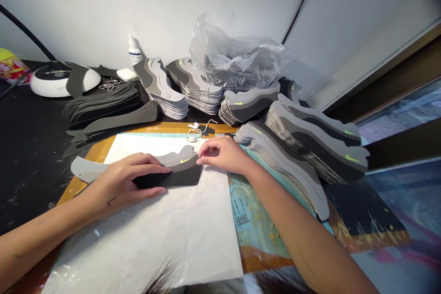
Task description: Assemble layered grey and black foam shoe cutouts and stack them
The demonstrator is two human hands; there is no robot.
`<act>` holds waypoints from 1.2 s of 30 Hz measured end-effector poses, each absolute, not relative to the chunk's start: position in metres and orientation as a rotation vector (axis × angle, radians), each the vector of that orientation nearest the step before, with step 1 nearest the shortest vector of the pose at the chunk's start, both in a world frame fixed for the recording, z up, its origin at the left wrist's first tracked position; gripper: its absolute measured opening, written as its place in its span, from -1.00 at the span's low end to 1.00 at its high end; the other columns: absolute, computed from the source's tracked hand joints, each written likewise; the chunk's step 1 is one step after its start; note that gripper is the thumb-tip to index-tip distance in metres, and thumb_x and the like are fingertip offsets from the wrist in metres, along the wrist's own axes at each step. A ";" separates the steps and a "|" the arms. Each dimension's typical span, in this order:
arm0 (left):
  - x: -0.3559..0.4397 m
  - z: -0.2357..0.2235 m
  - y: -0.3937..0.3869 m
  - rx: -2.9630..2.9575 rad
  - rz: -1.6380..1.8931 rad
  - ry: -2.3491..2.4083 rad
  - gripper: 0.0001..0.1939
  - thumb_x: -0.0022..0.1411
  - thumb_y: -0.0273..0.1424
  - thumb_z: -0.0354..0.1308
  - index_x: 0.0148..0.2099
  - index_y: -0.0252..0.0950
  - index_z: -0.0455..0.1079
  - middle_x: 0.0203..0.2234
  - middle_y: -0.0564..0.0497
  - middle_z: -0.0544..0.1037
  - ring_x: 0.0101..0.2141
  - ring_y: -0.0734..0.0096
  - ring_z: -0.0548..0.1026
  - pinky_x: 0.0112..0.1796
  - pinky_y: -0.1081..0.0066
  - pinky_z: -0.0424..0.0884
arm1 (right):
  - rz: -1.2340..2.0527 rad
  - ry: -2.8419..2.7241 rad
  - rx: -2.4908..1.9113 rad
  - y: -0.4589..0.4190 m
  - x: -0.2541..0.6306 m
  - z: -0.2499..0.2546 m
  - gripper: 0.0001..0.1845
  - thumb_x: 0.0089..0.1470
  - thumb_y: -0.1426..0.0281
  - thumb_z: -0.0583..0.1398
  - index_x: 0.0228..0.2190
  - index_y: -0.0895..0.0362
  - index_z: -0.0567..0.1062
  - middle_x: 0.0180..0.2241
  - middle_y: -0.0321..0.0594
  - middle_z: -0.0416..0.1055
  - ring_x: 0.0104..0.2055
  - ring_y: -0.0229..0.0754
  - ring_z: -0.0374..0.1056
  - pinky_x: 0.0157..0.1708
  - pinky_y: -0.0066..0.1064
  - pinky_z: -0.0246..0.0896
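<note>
A grey and black shoe upper piece point(182, 174) with a small yellow-green swoosh lies flat on a white sheet point(172, 234). My left hand point(127, 179) rests over its middle, fingers stretched out and thumb apart, pressing it from above. At the piece's right end, my right hand point(220, 154) has its thumb and forefinger pinched together on the upper corner. Whether anything small sits between those fingertips is hidden. Just behind my right hand are a white earbud point(195, 125) and a loop of white cord point(195, 135).
Stacks of similar upper pieces point(282, 161) stand to the right and along the back point(165, 96). Dark strips point(103, 105) are piled at left. Behind are a plastic bag point(237, 55), a spray bottle point(134, 50) and a white lamp base point(51, 85).
</note>
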State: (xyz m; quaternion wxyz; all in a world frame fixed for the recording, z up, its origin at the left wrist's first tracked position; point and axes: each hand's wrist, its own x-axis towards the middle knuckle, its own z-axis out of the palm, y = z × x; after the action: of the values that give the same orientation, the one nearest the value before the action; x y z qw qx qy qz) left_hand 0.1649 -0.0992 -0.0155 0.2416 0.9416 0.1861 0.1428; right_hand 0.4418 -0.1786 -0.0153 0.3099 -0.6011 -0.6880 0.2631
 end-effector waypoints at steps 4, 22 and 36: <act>0.164 -0.016 -0.099 2.592 0.358 0.516 -0.71 0.25 -0.25 0.26 0.02 -0.12 0.50 -0.18 0.02 0.49 -0.20 0.38 0.45 -0.17 0.43 0.37 | 0.586 -1.836 -1.669 -0.179 0.435 -0.017 -0.83 -0.09 0.37 0.45 -0.50 0.08 0.55 -0.48 -0.40 0.51 -0.32 -0.26 0.34 -0.12 -0.33 -0.01; 0.164 -0.018 -0.099 2.591 0.370 0.524 -0.71 0.26 -0.23 0.25 0.02 -0.09 0.48 -0.18 0.05 0.49 -0.19 0.42 0.45 -0.14 0.44 0.38 | 0.531 -2.024 -1.475 -0.182 0.429 -0.019 -0.86 0.07 0.39 0.35 -0.45 0.09 0.50 -0.40 -0.35 0.47 -0.26 -0.23 0.30 -0.12 -0.35 0.02; 0.167 -0.014 -0.102 2.542 0.327 0.524 -0.70 0.29 -0.23 0.22 0.03 -0.18 0.49 -0.17 -0.02 0.49 -0.18 0.35 0.44 -0.14 0.39 0.37 | 0.770 -2.213 -1.373 -0.189 0.420 -0.008 -0.80 0.03 0.38 0.36 -0.28 0.07 0.49 -0.45 -0.38 0.36 -0.30 -0.22 0.25 -0.21 -0.40 0.09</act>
State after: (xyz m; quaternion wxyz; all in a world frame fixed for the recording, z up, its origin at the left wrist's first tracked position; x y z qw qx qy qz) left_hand 0.1666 -0.1016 -0.0137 0.2596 0.9384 0.1934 0.1208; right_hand 0.4204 -0.1888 -0.0083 0.2112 -0.4942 -0.7964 0.2772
